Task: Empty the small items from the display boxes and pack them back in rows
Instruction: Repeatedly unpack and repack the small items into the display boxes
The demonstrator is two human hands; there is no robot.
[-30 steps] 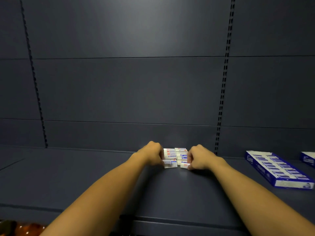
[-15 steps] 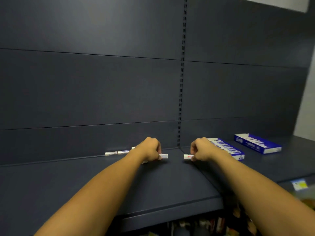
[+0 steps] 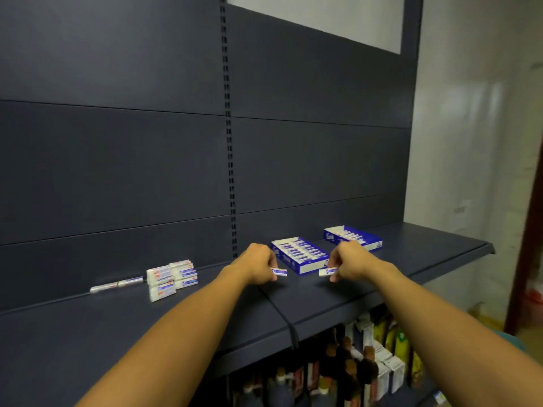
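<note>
The small items are little white wrapped blocks with blue and red print, and I have one in each hand: my left hand (image 3: 258, 264) pinches one (image 3: 279, 272) by its near end between thumb and curled fingers, and my right hand (image 3: 349, 259) pinches another (image 3: 328, 271) the same way, both held just above the shelf (image 3: 435, 254) with their free ends pointing at each other. They look very light and stiff enough to keep their shape, so a fingertip pinch should do; the wrappers look smooth, so I judge a hold across the short sides safer than one on the printed faces, where a block could slide out. Just beyond my hands lies the nearer display box (image 3: 299, 255), blue and open, with a row of blocks already in it; the farther display box (image 3: 352, 237) sits behind my right hand, also partly filled. Well off to my left, a loose pile of blocks (image 3: 172, 277) rests on the shelf against the back panel, with two more blocks (image 3: 117, 284) lying end to end beside it.
</note>
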